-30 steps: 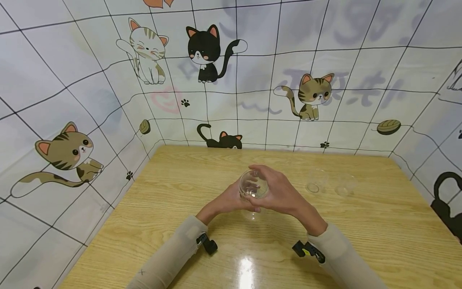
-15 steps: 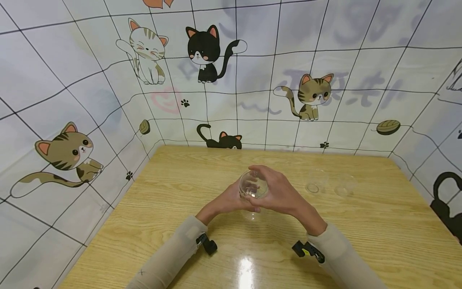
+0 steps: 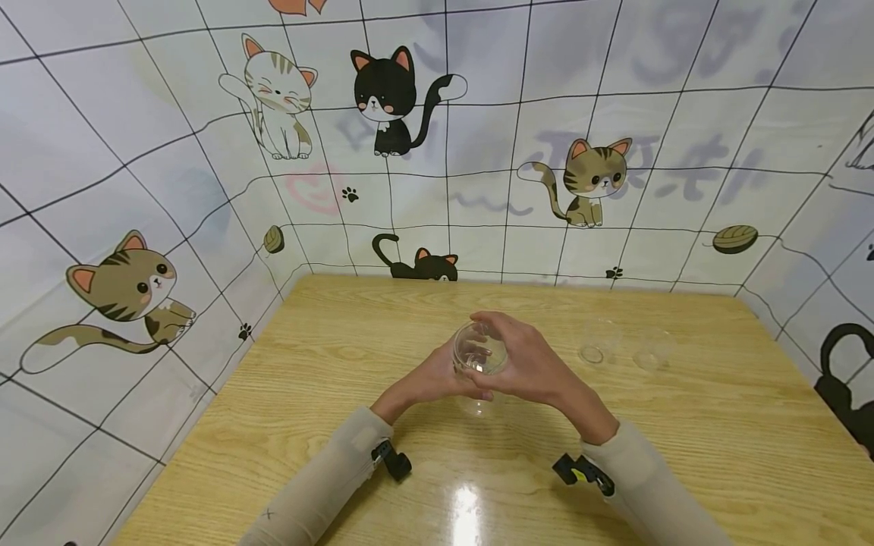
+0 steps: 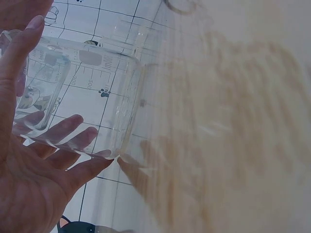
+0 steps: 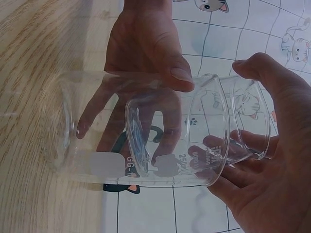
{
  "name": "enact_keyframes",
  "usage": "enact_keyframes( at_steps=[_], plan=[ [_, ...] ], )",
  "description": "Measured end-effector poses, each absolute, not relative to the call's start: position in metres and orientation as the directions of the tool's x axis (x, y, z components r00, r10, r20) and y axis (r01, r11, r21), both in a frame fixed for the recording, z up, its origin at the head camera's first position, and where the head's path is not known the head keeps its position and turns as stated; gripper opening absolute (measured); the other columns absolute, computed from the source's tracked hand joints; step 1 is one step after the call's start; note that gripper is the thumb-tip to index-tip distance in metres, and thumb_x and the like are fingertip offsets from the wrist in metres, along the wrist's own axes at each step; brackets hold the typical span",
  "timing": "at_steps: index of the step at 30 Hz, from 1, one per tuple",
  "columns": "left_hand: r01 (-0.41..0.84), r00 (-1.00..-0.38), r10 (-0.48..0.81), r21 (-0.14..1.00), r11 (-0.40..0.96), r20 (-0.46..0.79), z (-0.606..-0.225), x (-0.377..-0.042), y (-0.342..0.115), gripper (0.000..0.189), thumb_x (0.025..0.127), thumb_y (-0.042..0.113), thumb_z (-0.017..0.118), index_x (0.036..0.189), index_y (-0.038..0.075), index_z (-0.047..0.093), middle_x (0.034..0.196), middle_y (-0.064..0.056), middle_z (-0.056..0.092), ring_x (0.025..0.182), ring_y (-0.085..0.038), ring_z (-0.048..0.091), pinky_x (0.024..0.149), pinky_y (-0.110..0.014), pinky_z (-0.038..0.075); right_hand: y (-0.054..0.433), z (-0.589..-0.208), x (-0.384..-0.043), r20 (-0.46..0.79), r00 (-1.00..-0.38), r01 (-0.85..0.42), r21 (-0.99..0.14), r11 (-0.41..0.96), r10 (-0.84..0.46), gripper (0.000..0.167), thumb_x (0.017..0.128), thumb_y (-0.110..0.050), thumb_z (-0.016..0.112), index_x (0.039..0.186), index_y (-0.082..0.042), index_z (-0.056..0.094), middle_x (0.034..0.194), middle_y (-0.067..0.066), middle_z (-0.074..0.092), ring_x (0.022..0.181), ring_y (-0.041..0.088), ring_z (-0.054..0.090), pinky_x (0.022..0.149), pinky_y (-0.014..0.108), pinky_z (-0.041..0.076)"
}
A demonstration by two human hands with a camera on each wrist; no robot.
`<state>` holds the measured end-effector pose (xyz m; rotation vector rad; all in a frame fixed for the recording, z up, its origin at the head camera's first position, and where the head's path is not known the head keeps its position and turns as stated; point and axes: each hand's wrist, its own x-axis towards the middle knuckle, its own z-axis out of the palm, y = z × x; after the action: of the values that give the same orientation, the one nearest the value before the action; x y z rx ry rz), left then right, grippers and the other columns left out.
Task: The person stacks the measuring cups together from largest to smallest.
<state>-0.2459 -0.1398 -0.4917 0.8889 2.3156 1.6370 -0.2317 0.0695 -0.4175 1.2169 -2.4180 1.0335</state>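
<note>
A large clear glass beaker (image 5: 109,165) stands upright at the table's middle, its base right at the wood. Nested inside is a smaller glass beaker (image 5: 250,111) with a 250 mark, its rim sticking out above the larger one's. My left hand (image 3: 433,375) grips the large beaker's side, thumb and fingers spread round the wall in the right wrist view. My right hand (image 3: 529,360) holds the small beaker near its rim, thumb on one side and fingers on the other. In the left wrist view the graduations of the large beaker (image 4: 90,82) show through the glass.
Two more clear glass vessels, a left one (image 3: 597,349) and a right one (image 3: 652,353), stand at the back right of the wooden table (image 3: 341,326). A cat-print cloth (image 3: 478,152) hangs behind the table and along its sides.
</note>
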Motion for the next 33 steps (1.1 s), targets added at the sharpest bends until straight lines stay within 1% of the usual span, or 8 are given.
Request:
enact_keyframes(
  at_steps=[7,13,24,33],
  plan=[
    [0.351,-0.812,0.555,0.911,0.217,0.181,-0.4917,-0.2455,-0.14,0.106,0.077,0.024,0.093,0.159,0.037,0.026,0.156,0.0,0.044,0.138,-0.024,0.055,0.101,-0.034,0.056,0.0696,-0.4173,-0.2314,0.491,-0.627,-0.773,-0.488,0.406,-0.605,0.077,0.078,-0.029,0.088,0.142,-0.002,0.054,0.137,0.015,0.065,0.115,0.033,0.07,0.095,0.05,0.058],
    [0.34,-0.815,0.554,0.915,0.217,0.171,-0.4925,-0.2458,-0.1398,0.106,0.077,0.023,0.093,0.158,0.037,0.027,0.156,0.0,0.043,0.139,-0.027,0.054,0.101,-0.034,0.056,0.0701,-0.417,-0.231,0.476,-0.636,-0.764,-0.498,0.41,-0.608,0.078,0.078,-0.029,0.088,0.143,-0.003,0.054,0.138,0.015,0.065,0.117,0.032,0.07,0.096,0.05,0.058],
    [0.345,-0.814,0.554,0.913,0.219,0.175,-0.4929,-0.2464,-0.1401,0.105,0.077,0.026,0.093,0.158,0.038,0.027,0.155,-0.001,0.045,0.139,-0.028,0.054,0.102,-0.035,0.055,0.07,-0.4168,-0.2313,0.475,-0.633,-0.766,-0.499,0.406,-0.611,0.079,0.078,-0.029,0.088,0.143,-0.002,0.054,0.137,0.016,0.065,0.116,0.034,0.07,0.096,0.052,0.058],
    [0.344,-0.819,0.549,0.908,0.238,0.167,-0.4914,-0.2453,-0.1406,0.105,0.077,0.031,0.094,0.158,0.038,0.027,0.156,0.004,0.044,0.138,-0.027,0.055,0.103,-0.034,0.054,0.07,-0.4159,-0.2304,0.468,-0.64,-0.761,-0.499,0.415,-0.61,0.08,0.078,-0.029,0.088,0.144,-0.002,0.053,0.136,0.015,0.065,0.117,0.033,0.069,0.096,0.052,0.058]
  ],
)
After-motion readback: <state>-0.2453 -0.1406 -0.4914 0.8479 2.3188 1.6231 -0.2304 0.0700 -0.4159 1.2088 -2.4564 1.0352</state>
